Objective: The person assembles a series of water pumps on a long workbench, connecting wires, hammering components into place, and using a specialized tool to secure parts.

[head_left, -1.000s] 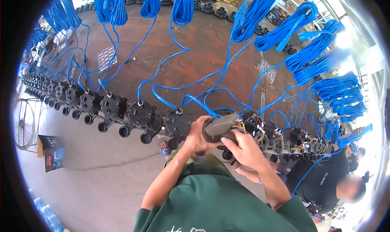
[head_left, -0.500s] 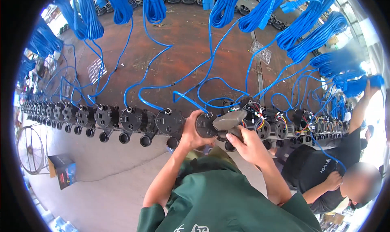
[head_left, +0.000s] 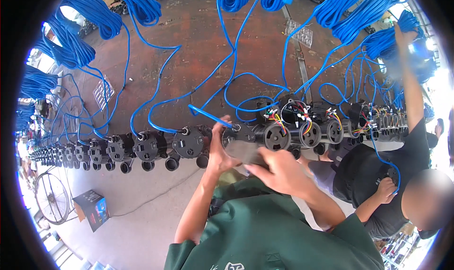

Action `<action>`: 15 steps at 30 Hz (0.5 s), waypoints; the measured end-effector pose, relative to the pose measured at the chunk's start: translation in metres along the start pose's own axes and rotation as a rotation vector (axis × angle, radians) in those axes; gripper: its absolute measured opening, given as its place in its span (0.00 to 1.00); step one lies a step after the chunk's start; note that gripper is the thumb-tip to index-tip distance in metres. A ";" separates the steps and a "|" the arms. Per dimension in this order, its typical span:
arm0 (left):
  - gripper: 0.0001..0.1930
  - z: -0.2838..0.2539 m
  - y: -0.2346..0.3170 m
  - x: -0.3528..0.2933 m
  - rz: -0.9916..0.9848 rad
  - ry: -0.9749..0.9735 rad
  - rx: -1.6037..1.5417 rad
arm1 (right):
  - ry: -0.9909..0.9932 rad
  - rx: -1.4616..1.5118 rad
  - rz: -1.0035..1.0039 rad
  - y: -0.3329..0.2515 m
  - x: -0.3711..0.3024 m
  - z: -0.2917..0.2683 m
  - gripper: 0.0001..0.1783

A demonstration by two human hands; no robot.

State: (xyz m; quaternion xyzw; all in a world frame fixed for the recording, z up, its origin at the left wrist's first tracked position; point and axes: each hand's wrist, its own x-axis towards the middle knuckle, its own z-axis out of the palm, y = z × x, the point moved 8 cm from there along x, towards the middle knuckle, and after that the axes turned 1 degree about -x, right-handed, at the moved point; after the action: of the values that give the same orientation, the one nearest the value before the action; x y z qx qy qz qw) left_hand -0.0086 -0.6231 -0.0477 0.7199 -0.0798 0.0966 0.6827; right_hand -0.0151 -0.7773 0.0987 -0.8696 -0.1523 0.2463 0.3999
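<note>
My left hand (head_left: 220, 149) is wrapped against the left side of a round black motor housing (head_left: 241, 134), fingers up beside its cap and thumb low. A blue cable enters the top of that cap. My right hand (head_left: 279, 168) grips a grey mallet (head_left: 246, 152), smeared by motion, whose head is in front of the cap's lower part and hides it. To the left stands a capped housing (head_left: 188, 143) with a blue cable. On the right, an uncapped housing (head_left: 277, 136) shows its slotted round end and coloured wires.
A long row of similar housings lines the near edge of the brown table (head_left: 189, 76). Bundled blue cables (head_left: 94, 14) lie across it. At right, a co-worker in a black shirt (head_left: 364, 185) reaches up to a cable bundle. A cardboard box (head_left: 92, 208) and wheel (head_left: 51, 198) stand on the floor.
The mallet has swung down and left across the cap, with my right hand following. My left hand remains on the housing. The view has shifted. The co-worker's raised arm has moved up.
</note>
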 end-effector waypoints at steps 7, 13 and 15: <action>0.54 0.005 -0.084 -0.128 -0.683 0.074 0.349 | 0.424 0.086 0.078 0.062 -0.046 -0.051 0.13; 0.27 0.032 -0.144 -0.155 -0.817 -0.014 -0.070 | 0.316 0.136 0.237 0.130 -0.080 -0.018 0.11; 0.32 0.041 -0.156 -0.142 -0.927 -0.071 -0.088 | 0.264 0.176 0.211 0.135 -0.080 -0.007 0.12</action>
State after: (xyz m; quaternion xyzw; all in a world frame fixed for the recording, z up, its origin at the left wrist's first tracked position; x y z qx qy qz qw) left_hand -0.1068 -0.6579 -0.2355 0.6527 0.2229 -0.2468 0.6808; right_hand -0.0685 -0.9043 0.0236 -0.8672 0.0155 0.1829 0.4628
